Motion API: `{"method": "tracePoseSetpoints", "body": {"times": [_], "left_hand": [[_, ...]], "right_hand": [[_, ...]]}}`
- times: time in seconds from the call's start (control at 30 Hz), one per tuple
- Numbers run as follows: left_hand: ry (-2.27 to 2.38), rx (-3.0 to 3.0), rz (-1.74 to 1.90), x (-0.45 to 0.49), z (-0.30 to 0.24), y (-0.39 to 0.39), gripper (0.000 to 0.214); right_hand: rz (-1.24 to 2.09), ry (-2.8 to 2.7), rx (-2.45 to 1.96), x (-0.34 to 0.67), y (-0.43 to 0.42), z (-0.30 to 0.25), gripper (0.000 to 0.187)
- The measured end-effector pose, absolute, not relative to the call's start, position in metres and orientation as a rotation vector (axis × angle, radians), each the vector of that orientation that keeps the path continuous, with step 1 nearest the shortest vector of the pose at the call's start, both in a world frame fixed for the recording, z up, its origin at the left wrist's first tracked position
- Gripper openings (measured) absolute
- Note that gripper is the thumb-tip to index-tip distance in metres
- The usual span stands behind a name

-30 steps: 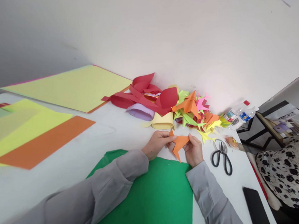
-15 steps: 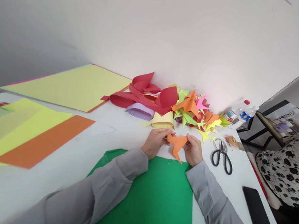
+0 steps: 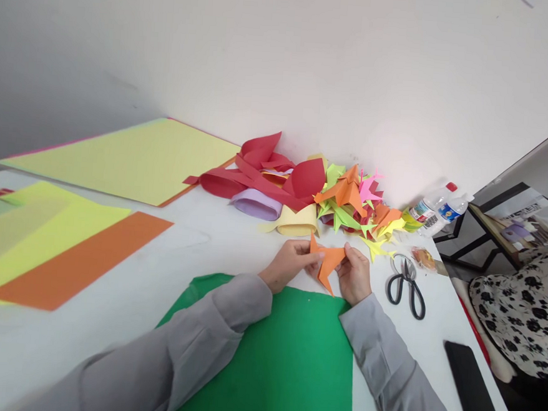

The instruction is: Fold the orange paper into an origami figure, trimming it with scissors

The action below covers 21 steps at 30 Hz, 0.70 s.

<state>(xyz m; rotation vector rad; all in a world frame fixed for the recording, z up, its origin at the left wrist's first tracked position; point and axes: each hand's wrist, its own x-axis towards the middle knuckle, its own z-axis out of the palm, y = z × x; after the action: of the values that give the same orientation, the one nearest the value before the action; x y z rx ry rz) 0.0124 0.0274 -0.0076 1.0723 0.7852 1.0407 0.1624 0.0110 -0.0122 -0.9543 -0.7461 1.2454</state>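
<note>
A folded orange paper figure with pointed tips is held between both hands just above a green paper sheet. My left hand pinches its left side, fingers closed on the paper. On the other side, my right hand grips the right part, fingers curled. Both arms wear grey sleeves. Right behind the hands lies a pile of folded paper figures in orange, green, pink and yellow.
Red, lilac and pale yellow curled paper scraps lie against the wall. Black scissors rest to the right, a black phone near the table edge, two plastic bottles behind. Large yellow and orange sheets lie left.
The orange figure has been turned slightly between the fingers; its left tip now points up. Both hands stay in the same place.
</note>
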Motion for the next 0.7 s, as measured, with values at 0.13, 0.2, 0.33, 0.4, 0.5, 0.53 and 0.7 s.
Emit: {"method": "tracePoseSetpoints", "body": {"times": [0.13, 0.2, 0.33, 0.4, 0.5, 0.53, 0.7], "left_hand": [[0.821, 1.148, 1.054, 0.0134, -0.0095, 0.0260, 0.020], [0.815, 1.072, 1.106, 0.0134, -0.0089, 0.0268, 0.020], [0.774, 0.925, 1.160, 0.0134, -0.0069, 0.0287, 0.021], [0.774, 0.915, 1.161, 0.0138, -0.0068, 0.0290, 0.023], [0.779, 0.934, 1.166, 0.0145, -0.0083, 0.0293, 0.025], [0.774, 0.932, 1.166, 0.0147, -0.0091, 0.0295, 0.025], [0.738, 0.863, 1.168, 0.0144, -0.0106, 0.0304, 0.027]], "right_hand": [[1.175, -0.806, -0.940, 0.1598, 0.0098, -0.0140, 0.028], [1.139, -0.860, -0.943, 0.1582, 0.0076, -0.0138, 0.033], [1.036, -0.989, -0.978, 0.1569, 0.0027, -0.0129, 0.046], [0.995, -1.029, -1.010, 0.1575, 0.0017, -0.0132, 0.046], [0.951, -1.074, -1.051, 0.1595, 0.0021, -0.0155, 0.040], [0.927, -1.106, -1.063, 0.1602, 0.0024, -0.0165, 0.039], [0.835, -1.256, -1.093, 0.1619, 0.0024, -0.0175, 0.037]]}}
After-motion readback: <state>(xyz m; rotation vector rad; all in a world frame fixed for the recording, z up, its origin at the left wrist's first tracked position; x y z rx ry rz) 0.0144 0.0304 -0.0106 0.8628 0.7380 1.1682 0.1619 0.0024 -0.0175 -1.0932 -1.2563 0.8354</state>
